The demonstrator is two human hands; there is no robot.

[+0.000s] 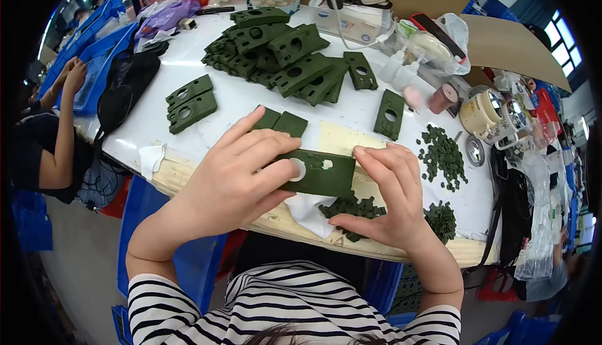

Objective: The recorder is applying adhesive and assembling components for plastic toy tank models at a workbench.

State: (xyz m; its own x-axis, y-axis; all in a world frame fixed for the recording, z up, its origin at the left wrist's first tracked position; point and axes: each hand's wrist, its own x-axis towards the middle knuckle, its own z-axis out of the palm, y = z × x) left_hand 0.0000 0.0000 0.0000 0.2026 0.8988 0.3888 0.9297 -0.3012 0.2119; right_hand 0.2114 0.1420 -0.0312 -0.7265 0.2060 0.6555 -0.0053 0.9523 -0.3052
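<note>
My left hand (232, 179) is closed around the left end of a dark green plastic toy tank hull part (335, 179). The part has a round hole near my fingertips and a small irregular opening beside it. My right hand (395, 197) touches its upper right corner with the fingertips. The right thumb is stretched out apart from the part, over a heap of small green pieces (354, 210). Behind my left fingers, more flat green parts (291, 123) lie on the table, partly covered by the hand.
A pile of green hull parts (269, 50) stands farther back, with a pair (191, 108) to its left. Small-piece heaps (442, 157) lie at right, near bottles, a mug (480, 114) and a pink cup (443, 97). Another person's hands (75, 72) are at far left.
</note>
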